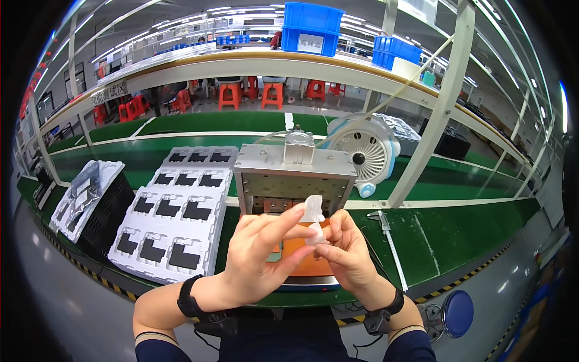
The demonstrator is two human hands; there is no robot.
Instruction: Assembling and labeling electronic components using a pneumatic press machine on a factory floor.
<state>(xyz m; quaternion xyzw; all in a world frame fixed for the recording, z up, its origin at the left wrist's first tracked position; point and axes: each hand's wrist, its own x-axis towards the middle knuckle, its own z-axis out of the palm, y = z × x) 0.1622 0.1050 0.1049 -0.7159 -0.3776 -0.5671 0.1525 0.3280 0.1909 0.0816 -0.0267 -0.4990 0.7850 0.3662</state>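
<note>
In front of my chest both hands meet at two thin, crumpled white pieces that look like finger cots. The upper white piece (313,209) sits at the tip of my left index finger. The lower white piece (316,234) is by the left middle fingertip. My left hand (256,250) has its fingers stretched out and its thumb apart from the index finger. With thumb and index finger, my right hand (347,253) pinches the lower piece. Behind the hands stands a metal press-like fixture (295,166) with an orange surface (307,264) below it.
A white tray (163,214) of black L-shaped parts lies left of the fixture. Further left, a bagged item (85,190) rests on another tray over a black crate. A white fan (362,157) stands behind right; a caliper (389,244) lies on the green bench (446,241).
</note>
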